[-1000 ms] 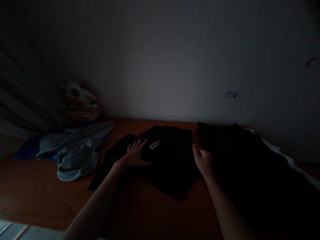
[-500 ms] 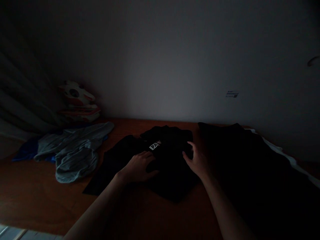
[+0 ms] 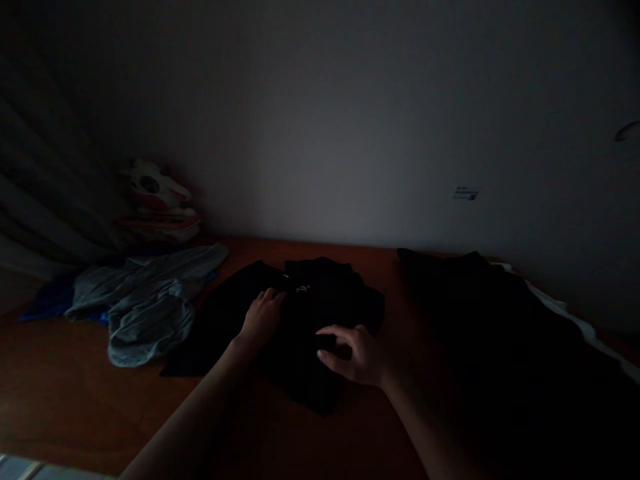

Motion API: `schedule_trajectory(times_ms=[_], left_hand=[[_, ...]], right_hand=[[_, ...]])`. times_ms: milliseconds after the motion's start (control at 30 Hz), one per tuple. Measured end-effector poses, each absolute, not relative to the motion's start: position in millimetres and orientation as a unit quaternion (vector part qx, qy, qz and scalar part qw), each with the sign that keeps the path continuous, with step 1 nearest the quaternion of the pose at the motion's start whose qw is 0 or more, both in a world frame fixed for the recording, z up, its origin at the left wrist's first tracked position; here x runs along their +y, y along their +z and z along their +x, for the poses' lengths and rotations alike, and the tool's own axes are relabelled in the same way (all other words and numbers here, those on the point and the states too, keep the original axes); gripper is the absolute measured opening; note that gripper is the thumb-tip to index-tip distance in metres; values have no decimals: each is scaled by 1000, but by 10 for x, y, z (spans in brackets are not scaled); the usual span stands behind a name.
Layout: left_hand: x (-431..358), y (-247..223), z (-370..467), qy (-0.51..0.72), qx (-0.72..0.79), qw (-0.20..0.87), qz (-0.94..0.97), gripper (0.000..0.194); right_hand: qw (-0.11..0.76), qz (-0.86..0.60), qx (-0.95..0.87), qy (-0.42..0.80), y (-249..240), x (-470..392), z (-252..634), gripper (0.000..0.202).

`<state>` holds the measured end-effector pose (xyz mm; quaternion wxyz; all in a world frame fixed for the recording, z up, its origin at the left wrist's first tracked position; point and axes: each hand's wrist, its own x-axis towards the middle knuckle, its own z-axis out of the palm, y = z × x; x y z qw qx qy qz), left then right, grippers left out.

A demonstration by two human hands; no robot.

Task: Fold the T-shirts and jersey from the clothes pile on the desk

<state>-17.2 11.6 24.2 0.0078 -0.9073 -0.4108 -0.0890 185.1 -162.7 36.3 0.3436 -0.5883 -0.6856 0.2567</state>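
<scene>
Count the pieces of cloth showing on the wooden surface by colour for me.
Black: 2, the central garment and the large dark cloth at right
Grey: 1, the crumpled cloth
Blue: 1, the cloth beneath the grey
White: 1, the strip edging the large dark cloth
Total: 5 distinguishable; darkness may hide more

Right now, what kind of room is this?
Probably a room at home: there's a curtain, what looks like a stuffed toy, and a black garment lying on a wooden surface.

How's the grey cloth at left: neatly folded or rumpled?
Rumpled: the grey cloth shows loose creases and an uneven outline, lying partly over blue fabric.
</scene>
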Motion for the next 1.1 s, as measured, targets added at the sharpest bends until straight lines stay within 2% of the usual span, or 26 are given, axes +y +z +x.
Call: schedule_trajectory(times_ms=[67,133,300,400,500,633,767,900,967,1100], left_hand=[[156,198,-190,-105,-366,-21,-924,47],[174,184,-206,-109,-339,-60,-933,43],[164,208,-224,-116,-298,-105,-941,59],[170,204,-227,-116,-281,-104,-947,62],[209,189,-231,-110,-261,-116,-952,62],[278,199,-225,-127,-228,-122,-958,55],[302,273,-211,-179,-311,-36,-933,35],[243,358,-192,-162,-388,21,-907,21],[161,361,-166,-144,-405,17,-903,23],[-40,252,-84,-161,-423,-4,-892,49]], right_hand=[[336,-545,-711,291,375,-1641,1760,51],[355,-535,-716,275,385,-1647,1746,46],[477,-643,-599,18,408,-1588,2003,42],[462,-673,-574,-64,336,-1529,2223,33],[398,-706,-585,-36,181,-1489,2344,50],[331,-740,-585,17,73,-1467,2334,28],[388,-743,-545,15,191,-1488,2380,25],[477,-752,-456,14,252,-1537,2613,35],[506,-745,-433,38,214,-1553,2710,37],[498,-718,-468,128,167,-1591,2673,39]])
